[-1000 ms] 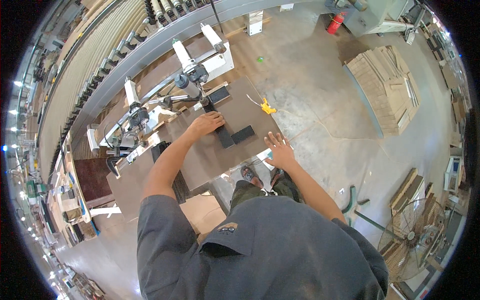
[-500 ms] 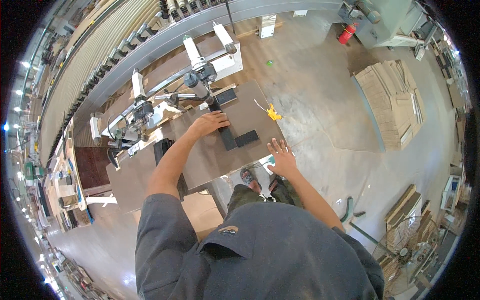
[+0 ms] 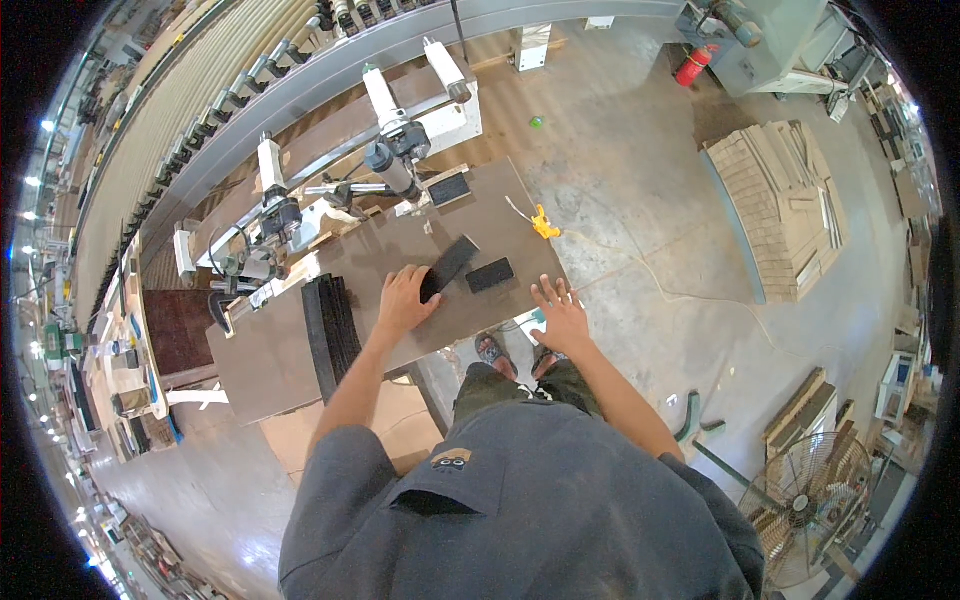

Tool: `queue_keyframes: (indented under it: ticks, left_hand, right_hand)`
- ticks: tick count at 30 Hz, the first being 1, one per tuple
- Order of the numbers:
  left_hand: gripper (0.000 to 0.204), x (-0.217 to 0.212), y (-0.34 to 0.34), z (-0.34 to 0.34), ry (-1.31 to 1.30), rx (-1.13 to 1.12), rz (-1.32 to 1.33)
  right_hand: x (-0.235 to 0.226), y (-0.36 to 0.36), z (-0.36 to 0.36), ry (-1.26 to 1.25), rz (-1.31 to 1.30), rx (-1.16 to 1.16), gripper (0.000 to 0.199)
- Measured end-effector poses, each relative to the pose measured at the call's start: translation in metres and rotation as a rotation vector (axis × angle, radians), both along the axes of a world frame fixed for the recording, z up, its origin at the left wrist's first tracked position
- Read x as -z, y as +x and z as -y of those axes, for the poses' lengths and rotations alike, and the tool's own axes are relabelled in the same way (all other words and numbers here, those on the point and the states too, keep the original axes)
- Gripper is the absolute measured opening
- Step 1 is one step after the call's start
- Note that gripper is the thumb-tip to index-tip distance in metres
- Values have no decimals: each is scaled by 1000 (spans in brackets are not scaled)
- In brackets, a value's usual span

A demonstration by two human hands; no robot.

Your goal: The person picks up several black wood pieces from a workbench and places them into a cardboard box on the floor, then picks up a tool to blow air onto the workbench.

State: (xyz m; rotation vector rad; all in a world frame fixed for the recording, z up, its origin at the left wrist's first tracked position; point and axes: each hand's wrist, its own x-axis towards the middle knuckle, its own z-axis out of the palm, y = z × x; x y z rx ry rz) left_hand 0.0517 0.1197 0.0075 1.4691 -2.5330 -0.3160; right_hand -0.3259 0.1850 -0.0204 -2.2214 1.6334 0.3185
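Note:
My left hand (image 3: 404,304) grips the near end of a flat black strip (image 3: 452,264), whose far end slants away to the right over the brown work board (image 3: 400,245). Just right of it lies a shorter black block (image 3: 490,275), untouched. At the board's right front edge is my right hand (image 3: 562,318), fingers spread and holding nothing. A stack of long black strips (image 3: 328,330) lies on the board left of my left forearm. Beyond the strip stands a grey and white drill-like tool head (image 3: 392,168), with another black block (image 3: 450,190) beside it.
More white cylinders and rods (image 3: 275,195) line the board's far left side, before a roller conveyor (image 3: 190,120). A yellow tool (image 3: 543,222) with a cord sits by the right edge. Farther right are stacked panels (image 3: 780,215), a red extinguisher (image 3: 693,65) and a floor fan (image 3: 803,508).
My left hand has drawn the black strip out from beneath the tool head, toward me, and swung it to a slant. My right hand has stayed nearly in place.

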Motion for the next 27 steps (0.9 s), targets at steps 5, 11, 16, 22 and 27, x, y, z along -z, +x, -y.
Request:
queue_keyframes:
  ticks: [5, 11, 16, 22, 27]
  left_hand:
    - [56, 30, -29, -5, 78, -786, -209]
    - [69, 60, -49, 40, -59, -889, -329]
    - [88, 72, -43, 1, 94, -749, -616]
    - [90, 78, -37, -50, 125, -490, -433]
    - [86, 83, -39, -48, 31, -452, -394]
  right_hand:
    - [-5, 2, 2, -7, 28, 3, 106]
    - [-11, 25, 5, -7, 2, -16, 114]
    - [-19, 68, 18, 15, 8, 170, 124]
    - [-8, 85, 35, -154, 63, 210, 122]
    - [-6, 80, 57, -62, -1, 189, 104]
